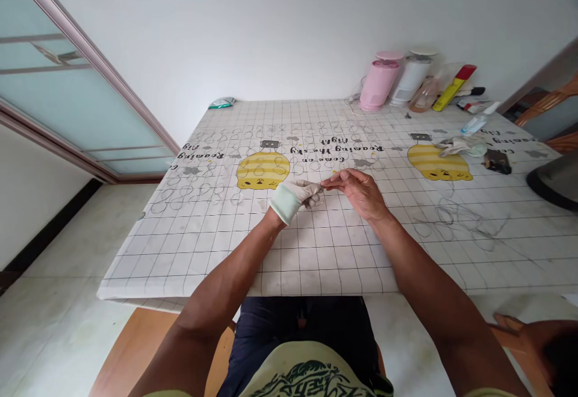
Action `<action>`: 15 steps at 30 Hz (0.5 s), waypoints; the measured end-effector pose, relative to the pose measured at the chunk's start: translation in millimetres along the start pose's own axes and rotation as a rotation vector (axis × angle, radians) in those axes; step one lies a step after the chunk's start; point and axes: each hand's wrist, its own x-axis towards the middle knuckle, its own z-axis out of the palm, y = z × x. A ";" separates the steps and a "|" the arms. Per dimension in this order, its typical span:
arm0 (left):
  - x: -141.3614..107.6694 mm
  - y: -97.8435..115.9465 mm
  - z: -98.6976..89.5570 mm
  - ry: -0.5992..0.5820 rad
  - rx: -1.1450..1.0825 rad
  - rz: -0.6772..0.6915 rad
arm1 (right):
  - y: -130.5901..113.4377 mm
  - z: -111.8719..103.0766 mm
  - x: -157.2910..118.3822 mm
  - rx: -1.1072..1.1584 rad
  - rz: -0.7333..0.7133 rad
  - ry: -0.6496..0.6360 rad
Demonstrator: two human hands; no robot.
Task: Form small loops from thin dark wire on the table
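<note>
Over the middle of the checked tablecloth, my left hand, in a pale glove with a mint cuff, is closed in a pinch. The bare fingers of my right hand are pinched together and meet the gloved fingertips. Whatever lies between them is too small to make out. Many thin wire rings are spread in rows across the left and back of the table. A loose tangle of thin wire lies to the right of my right hand.
Along the wall stand a pink cylinder, a white cylinder, a bottle of amber liquid and a yellow-red tube. Nearer are a clear bottle, a crumpled glove and a black object. A green packet lies back left.
</note>
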 end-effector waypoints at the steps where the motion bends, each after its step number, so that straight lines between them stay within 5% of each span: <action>1: -0.9 0.8 -0.1 -0.011 -0.014 -0.008 | -0.5 -1.1 0.0 0.004 -0.004 -0.012; 15: -16.8 21.4 4.1 -0.063 0.069 -0.098 | -3.4 -12.5 -1.3 0.003 -0.023 -0.081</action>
